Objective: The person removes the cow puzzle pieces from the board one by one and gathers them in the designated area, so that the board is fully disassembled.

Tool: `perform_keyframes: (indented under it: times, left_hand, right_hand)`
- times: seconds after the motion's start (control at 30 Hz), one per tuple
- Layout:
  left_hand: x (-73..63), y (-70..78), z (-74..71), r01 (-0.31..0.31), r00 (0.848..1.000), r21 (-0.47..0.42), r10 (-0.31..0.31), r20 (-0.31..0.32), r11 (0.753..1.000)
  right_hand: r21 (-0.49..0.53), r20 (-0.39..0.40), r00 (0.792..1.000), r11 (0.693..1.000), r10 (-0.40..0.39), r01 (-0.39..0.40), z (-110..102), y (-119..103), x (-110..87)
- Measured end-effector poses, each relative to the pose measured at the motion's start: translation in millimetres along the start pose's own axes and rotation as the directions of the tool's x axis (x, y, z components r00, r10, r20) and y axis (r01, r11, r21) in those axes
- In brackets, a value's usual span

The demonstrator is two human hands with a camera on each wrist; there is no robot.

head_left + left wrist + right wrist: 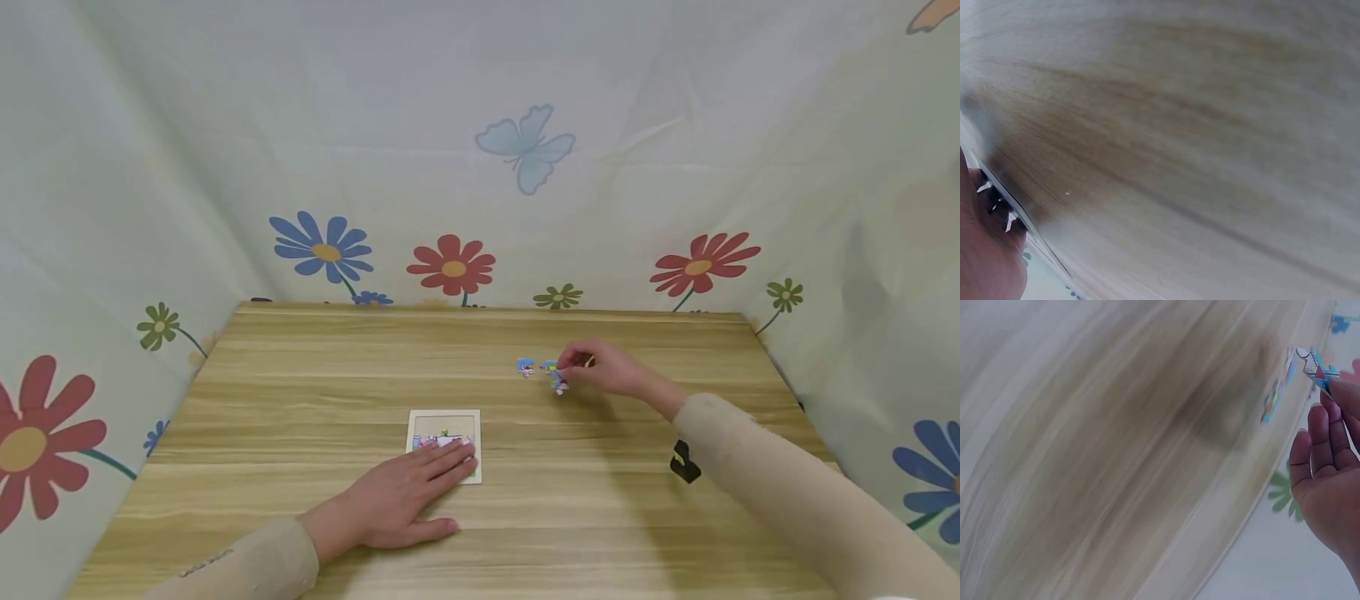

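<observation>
My left hand [408, 496] lies flat with straight fingers over the lower part of a small white-bordered picture puzzle board [446, 422]. Its fingers hide much of the printed scene. Farther back and to the right, my right hand [607, 367] pinches a small colourful jigsaw puzzle piece [559, 385] between thumb and forefinger. In the right wrist view that piece [1318, 370] is held up at a tilt, its knob pointing away from the fingertips. Two more puzzle pieces, one blue-topped [525, 367] and one blue and green [549, 366], lie on the table beside it.
The wood-grain table [337, 358] reaches back to a pale cloth [397, 150] printed with flowers and a butterfly, which also hangs at both sides. A small black object [684, 462] shows beside the right sleeve [750, 467].
</observation>
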State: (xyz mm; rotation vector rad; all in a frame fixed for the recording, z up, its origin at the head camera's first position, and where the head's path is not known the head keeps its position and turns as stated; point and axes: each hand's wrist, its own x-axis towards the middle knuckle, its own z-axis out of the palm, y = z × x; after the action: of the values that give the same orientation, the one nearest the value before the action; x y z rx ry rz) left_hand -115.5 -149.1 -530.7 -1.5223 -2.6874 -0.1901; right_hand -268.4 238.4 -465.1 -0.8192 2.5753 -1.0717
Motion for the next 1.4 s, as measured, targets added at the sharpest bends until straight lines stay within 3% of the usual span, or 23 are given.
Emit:
perform_keyframes:
  times: [0.3, 0.63, 1.0, 1.4]
  left_hand:
    - [-0.1, -1.5, 1.4, -0.005, 1.000, 0.003, 0.005, -0.005, 1.000]
    - [-0.9, -3.3, 4.9, -0.009, 1.000, 0.006, 0.009, -0.015, 1.000]
    - [-0.9, -5.4, 8.4, -0.011, 1.000, -0.007, 0.011, -0.022, 1.000]
    - [-1.5, -5.4, 9.3, -0.012, 1.000, -0.008, 0.012, -0.020, 1.000]
  right_hand:
    - [-0.050, -0.034, 0.999, 0.998, 0.023, -0.025, -15.8, 25.8, -7.0]
    - [-0.101, -0.071, 0.994, 0.991, 0.078, -0.085, -19.9, 44.8, -3.2]
    - [-0.175, -0.092, 0.993, 0.980, 0.080, -0.095, -16.2, 50.7, 4.8]
    - [-0.175, -0.115, 0.988, 0.976, 0.107, -0.126, -10.9, 59.0, 7.6]
